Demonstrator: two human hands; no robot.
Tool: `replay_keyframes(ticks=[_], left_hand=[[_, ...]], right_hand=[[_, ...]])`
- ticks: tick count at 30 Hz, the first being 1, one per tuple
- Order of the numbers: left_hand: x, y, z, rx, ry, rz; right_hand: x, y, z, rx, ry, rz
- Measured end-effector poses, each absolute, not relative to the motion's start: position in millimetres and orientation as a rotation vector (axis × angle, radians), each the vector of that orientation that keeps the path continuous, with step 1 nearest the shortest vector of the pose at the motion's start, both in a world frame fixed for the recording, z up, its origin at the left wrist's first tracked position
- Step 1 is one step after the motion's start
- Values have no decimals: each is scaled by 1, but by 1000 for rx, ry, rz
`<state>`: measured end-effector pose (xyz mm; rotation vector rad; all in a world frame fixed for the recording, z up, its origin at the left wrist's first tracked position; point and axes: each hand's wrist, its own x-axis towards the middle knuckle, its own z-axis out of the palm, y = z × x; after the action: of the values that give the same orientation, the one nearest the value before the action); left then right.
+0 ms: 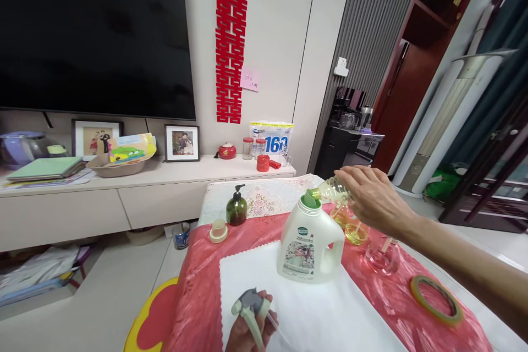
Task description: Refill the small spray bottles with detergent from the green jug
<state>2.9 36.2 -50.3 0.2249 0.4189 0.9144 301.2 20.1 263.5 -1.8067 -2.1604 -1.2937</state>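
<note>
My right hand is wrapped round a clear bottle, tipped sideways with its neck at the mouth of a white detergent jug. A green pouring collar shows in the jug's mouth. The jug stands upright on a white sheet. Low in the view, my left hand grips a grey and pale green trigger spray head, its thin clear tube pointing down to the right. Whether liquid is flowing from the bottle cannot be made out.
A green pump bottle and a cream cap sit left of the jug. To the right are a glass vessel with yellow liquid, a clear flask and a tape roll. Red plastic covers the table.
</note>
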Motion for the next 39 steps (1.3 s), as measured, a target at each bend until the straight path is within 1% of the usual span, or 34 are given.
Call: replay_keyframes(ticks=[4, 8, 14, 17, 21, 34, 39], left_hand=[[1, 36, -36, 191, 442, 971], [0, 32, -11, 50, 527, 1162], [-6, 32, 28, -40, 608, 1225], [-7, 29, 43, 3, 620, 1241], [-5, 24, 52, 63, 622, 1260], [3, 13, 59, 177, 670, 1223], [6, 1, 62, 289, 626, 1202]], right_hand=[[317, -10, 248, -1809, -2072, -996], [307, -52, 213, -1785, -2106, -666], [286, -94, 139, -1838, -2217, -555], [281, -100, 116, -1847, -2215, -534], [272, -99, 107, -1810, -2214, -521], [238, -101, 93, -1765, -2205, -379], [218, -105, 84, -1737, -2172, -209]])
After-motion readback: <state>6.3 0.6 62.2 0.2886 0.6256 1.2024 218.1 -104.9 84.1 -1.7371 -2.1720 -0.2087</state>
